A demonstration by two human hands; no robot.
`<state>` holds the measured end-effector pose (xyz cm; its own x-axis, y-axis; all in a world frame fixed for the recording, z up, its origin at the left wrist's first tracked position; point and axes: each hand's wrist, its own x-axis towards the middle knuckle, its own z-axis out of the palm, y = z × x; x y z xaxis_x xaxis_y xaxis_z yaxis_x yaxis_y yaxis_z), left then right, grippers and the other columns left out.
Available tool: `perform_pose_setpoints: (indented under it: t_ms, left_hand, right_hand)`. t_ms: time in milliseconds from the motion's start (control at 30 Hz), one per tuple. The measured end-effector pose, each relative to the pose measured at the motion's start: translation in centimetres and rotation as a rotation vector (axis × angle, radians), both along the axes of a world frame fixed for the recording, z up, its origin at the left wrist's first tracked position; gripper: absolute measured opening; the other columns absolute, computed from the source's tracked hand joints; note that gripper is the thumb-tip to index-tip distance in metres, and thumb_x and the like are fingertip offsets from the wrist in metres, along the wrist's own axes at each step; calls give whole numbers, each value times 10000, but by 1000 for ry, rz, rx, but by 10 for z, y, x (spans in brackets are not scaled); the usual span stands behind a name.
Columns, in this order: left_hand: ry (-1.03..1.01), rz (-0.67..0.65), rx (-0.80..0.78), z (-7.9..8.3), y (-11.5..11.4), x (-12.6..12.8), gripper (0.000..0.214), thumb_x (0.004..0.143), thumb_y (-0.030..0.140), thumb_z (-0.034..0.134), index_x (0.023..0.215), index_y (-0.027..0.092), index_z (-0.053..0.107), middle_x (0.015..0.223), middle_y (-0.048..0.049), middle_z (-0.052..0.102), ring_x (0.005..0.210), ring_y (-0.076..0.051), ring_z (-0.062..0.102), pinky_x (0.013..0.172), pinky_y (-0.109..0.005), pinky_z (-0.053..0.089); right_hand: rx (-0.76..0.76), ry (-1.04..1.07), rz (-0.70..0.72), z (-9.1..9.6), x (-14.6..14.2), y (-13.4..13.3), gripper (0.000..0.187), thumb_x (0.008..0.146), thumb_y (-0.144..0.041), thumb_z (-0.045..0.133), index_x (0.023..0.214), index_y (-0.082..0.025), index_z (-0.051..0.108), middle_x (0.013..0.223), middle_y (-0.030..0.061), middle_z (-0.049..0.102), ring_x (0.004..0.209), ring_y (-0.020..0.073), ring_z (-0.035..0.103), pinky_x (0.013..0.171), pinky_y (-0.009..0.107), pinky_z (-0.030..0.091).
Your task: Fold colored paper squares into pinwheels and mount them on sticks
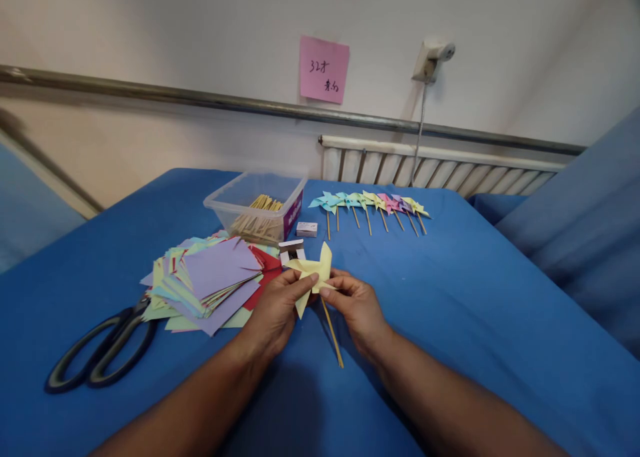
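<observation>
A yellow paper pinwheel [314, 270] on a thin wooden stick [333, 334] is held above the blue cloth in front of me. My left hand [274, 314] pinches its left blades with thumb and fingers. My right hand [356, 305] pinches it from the right, near the centre where the stick meets the paper. The stick slants down toward me between my wrists.
A stack of coloured paper squares [210, 284] and black-handled scissors [100, 350] lie to the left. Behind are a clear plastic box of sticks [257, 207], a small stapler [293, 249], a small white box [307, 229] and a row of finished pinwheels [370, 204]. A pink note [324, 69] hangs on the wall.
</observation>
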<state>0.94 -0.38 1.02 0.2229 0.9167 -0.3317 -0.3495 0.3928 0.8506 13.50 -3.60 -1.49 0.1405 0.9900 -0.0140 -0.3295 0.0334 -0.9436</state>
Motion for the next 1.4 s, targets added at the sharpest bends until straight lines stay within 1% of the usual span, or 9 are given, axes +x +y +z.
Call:
perform_pose_setpoints:
  t_ms: [200,433,533,667,900,1033,1200,1300,1400]
  left_hand:
    - [-9,-16,6,0,-2,0,208,673,294,781,793,160,675,730,-33,691,639,-155,625,649,-267,456]
    - [15,16,2,0,-3,0,282,630,308,807,819,139,685,767,-46,715,660,-165,647,651,-271,472]
    - [14,18,2,-2,-1,-1,279,621,307,812,795,137,677,738,-44,706,646,-162,642,637,-268,474]
    - [21,12,5,-2,-1,-1,277,634,312,809,801,135,678,741,-42,701,640,-152,632,624,-259,468]
    - [-5,1,15,1,-3,1,270,658,295,798,846,136,686,790,-38,707,685,-141,638,679,-254,469]
    - [-2,4,16,1,-3,0,256,660,294,798,824,137,679,770,-33,704,678,-137,638,682,-251,470]
    - [14,13,6,-2,-2,-1,272,650,311,803,805,135,665,725,-31,697,630,-143,633,620,-253,467]
    - [-5,-7,15,-2,-1,0,301,652,312,803,853,132,669,786,-53,715,684,-165,654,630,-259,478]
    - [-8,-10,16,-2,-1,0,312,655,314,801,868,127,672,810,-65,721,689,-166,656,628,-259,482]
  right_hand:
    - [-27,84,43,0,2,0,162,633,-336,792,701,-196,748,1080,68,677,1012,250,613,1000,442,403]
    - [-33,-41,42,-1,3,2,209,621,-376,801,650,-185,719,1066,79,680,990,250,623,974,451,422]
    - [-39,-4,80,2,3,2,220,593,-367,817,656,-182,716,1068,78,679,981,248,625,953,435,442]
    - [-59,69,118,4,4,1,212,573,-345,826,659,-186,715,997,67,692,916,229,634,934,420,456]
    - [-50,132,158,2,5,2,197,604,-330,810,696,-186,710,910,43,705,866,202,641,933,396,451]
    - [-32,79,122,0,5,2,192,637,-348,792,685,-182,710,956,54,700,918,211,637,948,394,440]
    - [12,-7,100,-3,2,2,206,626,-342,800,734,-188,716,1112,72,653,1013,246,610,956,433,447]
    - [61,-49,31,-9,-1,4,212,592,-303,820,716,-197,685,1109,59,649,1014,247,604,966,458,439]
    - [96,-103,-2,-13,-1,6,188,604,-288,813,698,-200,676,1080,54,650,1016,246,602,985,469,419]
